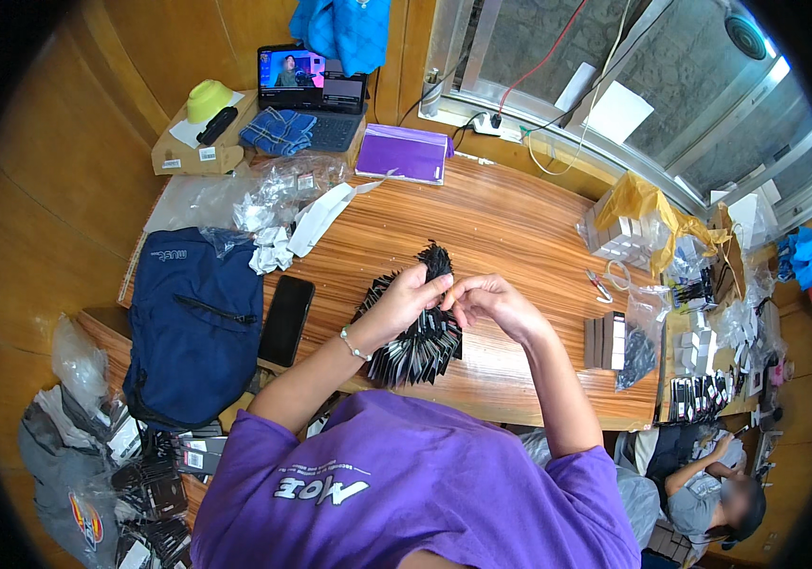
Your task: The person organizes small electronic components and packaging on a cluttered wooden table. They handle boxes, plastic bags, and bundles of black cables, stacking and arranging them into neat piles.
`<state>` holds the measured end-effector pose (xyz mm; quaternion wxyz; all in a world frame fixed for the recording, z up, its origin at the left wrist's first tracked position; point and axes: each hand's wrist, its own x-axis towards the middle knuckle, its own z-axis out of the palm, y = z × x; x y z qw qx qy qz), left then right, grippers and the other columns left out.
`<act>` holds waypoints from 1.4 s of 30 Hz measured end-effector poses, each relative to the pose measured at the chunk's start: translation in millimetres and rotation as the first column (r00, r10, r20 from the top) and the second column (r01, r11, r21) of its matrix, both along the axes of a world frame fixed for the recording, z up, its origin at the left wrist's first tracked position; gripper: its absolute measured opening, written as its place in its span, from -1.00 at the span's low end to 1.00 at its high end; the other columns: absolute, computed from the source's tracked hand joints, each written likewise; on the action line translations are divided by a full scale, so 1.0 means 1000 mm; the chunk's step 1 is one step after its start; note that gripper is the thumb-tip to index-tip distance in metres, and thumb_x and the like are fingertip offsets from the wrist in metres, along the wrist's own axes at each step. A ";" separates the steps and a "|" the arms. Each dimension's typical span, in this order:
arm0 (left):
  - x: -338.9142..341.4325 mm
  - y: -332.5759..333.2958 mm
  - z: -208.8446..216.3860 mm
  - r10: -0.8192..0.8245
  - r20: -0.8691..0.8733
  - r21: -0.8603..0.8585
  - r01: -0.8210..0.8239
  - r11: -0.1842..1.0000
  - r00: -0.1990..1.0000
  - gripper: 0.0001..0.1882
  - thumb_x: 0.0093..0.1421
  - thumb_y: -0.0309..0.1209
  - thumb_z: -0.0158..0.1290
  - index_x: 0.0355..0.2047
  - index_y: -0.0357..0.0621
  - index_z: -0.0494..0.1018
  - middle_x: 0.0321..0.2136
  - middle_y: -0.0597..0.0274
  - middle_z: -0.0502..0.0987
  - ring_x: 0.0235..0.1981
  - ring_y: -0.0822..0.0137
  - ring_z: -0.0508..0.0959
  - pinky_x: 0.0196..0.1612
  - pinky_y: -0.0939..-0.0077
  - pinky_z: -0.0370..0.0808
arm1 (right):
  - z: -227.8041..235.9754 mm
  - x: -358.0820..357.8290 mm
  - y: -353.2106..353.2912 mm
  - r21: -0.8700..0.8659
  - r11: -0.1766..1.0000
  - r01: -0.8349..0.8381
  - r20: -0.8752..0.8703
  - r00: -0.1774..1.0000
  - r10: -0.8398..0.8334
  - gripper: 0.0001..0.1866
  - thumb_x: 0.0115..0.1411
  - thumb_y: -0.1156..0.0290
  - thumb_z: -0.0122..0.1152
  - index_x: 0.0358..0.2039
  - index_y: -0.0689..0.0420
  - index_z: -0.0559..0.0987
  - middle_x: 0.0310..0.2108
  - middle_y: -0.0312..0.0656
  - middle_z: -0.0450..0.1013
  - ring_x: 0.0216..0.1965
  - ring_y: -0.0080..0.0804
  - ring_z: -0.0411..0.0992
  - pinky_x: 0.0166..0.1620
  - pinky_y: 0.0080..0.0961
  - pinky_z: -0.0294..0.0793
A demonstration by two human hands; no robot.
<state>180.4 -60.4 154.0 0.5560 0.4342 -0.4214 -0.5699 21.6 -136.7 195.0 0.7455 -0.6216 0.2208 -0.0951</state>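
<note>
A person in a purple shirt is sitting at a wooden tabletop (520, 228), seen from above. Both hands are meeting just above a fanned pile of small black tags (417, 337) lying at the middle of the tabletop. The left hand (409, 294) is closing around a tuft of black strings (437, 258) rising from the pile, likely bunching the loose ends so they stay together. The right hand (491, 302) is pinching with fingertips beside the left hand, though what it is gripping is too small to tell. Left of the pile, a black phone (286, 321) is lying face up, and beyond it a navy backpack (192, 322). Right of the pile, small boxes (607, 341) are standing in a row.
</note>
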 end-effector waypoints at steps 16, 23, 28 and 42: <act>-0.003 -0.004 -0.001 -0.030 0.054 0.031 0.029 0.999 0.998 -0.75 0.23 -0.27 -0.07 -0.54 -0.10 0.26 -0.66 0.54 0.17 -0.63 0.67 0.14 -0.59 0.72 0.12 | 0.008 0.008 0.015 -0.770 0.518 0.372 0.130 0.887 -0.444 -0.87 0.04 0.37 0.17 -0.47 0.13 0.60 -0.40 -0.21 0.52 -0.61 -0.40 0.46 -0.51 -0.55 0.39; -0.004 -0.001 -0.003 -0.036 0.092 -0.016 0.037 0.999 0.995 -0.88 0.24 -0.39 -0.10 -0.42 -0.14 0.32 -0.62 0.55 0.19 -0.61 0.68 0.14 -0.58 0.72 0.12 | 0.028 0.016 0.022 -0.872 0.439 0.216 -0.043 0.860 -0.509 -0.87 -0.01 0.33 0.20 -0.54 0.09 0.60 -0.52 -0.27 0.52 -0.60 -0.30 0.46 -0.53 -0.47 0.39; -0.006 -0.001 -0.004 -0.024 0.137 -0.026 0.027 0.999 0.990 -0.83 0.19 -0.42 -0.04 -0.41 -0.32 0.35 -0.55 0.42 0.36 -0.50 0.63 0.28 -0.47 0.66 0.30 | 0.038 0.020 0.022 -0.894 0.430 0.128 -0.124 0.850 -0.512 -0.88 -0.03 0.30 0.21 -0.52 0.04 0.61 -0.61 -0.21 0.49 -0.59 -0.27 0.46 -0.52 -0.46 0.39; -0.006 -0.006 -0.013 -0.048 0.280 -0.040 0.061 0.997 0.959 -0.84 0.20 -0.42 -0.06 -0.49 -0.22 0.32 -0.60 0.53 0.21 -0.57 0.67 0.15 -0.57 0.69 0.14 | 0.031 0.016 0.011 -0.810 0.566 0.154 -0.128 0.896 -0.426 -0.93 -0.06 0.41 0.15 -0.51 0.08 0.56 -0.76 -0.24 0.34 -0.71 -0.41 0.33 -0.58 -0.50 0.29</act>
